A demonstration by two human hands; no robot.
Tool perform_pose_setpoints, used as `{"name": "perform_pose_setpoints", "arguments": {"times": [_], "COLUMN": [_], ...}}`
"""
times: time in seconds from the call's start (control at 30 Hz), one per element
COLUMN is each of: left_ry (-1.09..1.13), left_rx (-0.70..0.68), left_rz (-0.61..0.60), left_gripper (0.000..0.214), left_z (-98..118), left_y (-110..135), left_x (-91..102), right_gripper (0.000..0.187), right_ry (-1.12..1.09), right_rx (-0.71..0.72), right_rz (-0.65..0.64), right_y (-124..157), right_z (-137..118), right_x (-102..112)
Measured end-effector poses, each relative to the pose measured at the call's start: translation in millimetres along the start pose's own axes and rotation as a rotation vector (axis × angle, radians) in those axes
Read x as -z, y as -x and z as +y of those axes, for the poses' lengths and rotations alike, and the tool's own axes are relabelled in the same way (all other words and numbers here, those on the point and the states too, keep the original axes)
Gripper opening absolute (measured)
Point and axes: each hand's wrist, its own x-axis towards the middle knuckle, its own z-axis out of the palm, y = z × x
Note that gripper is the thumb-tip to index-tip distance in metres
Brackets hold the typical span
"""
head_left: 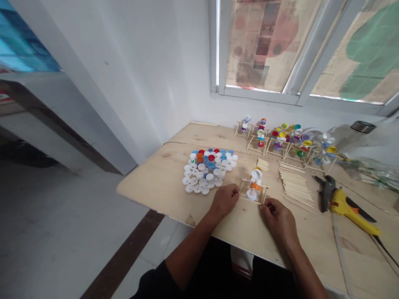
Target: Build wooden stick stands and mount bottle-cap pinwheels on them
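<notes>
A small stick frame (264, 194) stands on the wooden table, carrying a little wheel of bottle caps (254, 185) in white, orange and yellow. At its left side, my left hand (225, 201) is closed, thumb and fingertips pinching the frame's lower corner. My right hand (279, 218) is closed at the lower right corner, its fingertips on the sticks there. Left of the frame lies a spread of loose bottle caps (210, 177), mostly white with some blue, red and orange. Behind it is a short pile of thin sticks (262, 165).
Longer sticks (294, 182) lie in a row to the right. Beyond them are a yellow glue gun (352, 214) with a cord and a black clamp-like tool (326, 192). Several similar cap-wheel frames (282, 143) line the back. A lidded bottle (355, 135) stands near the window wall.
</notes>
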Motion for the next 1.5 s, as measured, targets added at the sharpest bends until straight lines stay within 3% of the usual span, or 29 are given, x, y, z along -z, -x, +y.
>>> {"name": "perform_pose_setpoints", "arguments": {"times": [0.33,0.57,1.17,1.5], "left_ry": [-0.001,0.015,0.011,0.005], "left_rx": [0.015,-0.010,-0.071,-0.056], "left_rz": [0.029,0.076,0.193,0.194], "left_gripper": [0.013,0.013,0.010,0.011], "left_z": [1.8,-0.3,-9.3,-28.7], "left_y": [-3.5,-13.1,-54.4,-93.0], "left_x": [9.1,18.8,85.0,103.4], "right_gripper": [0.026,0.025,0.017,0.013], "right_ry": [0.004,0.014,0.033,0.038], "right_rx": [0.008,0.113,0.225,0.240], "right_rz": [-0.009,0.002,0.020,0.002], "right_y": [-8.3,-23.5,-84.2,-127.5], "right_z": [-5.9,-12.7,-81.6,-99.9], "right_x": [0.3,0.5,-5.2,-21.7]}}
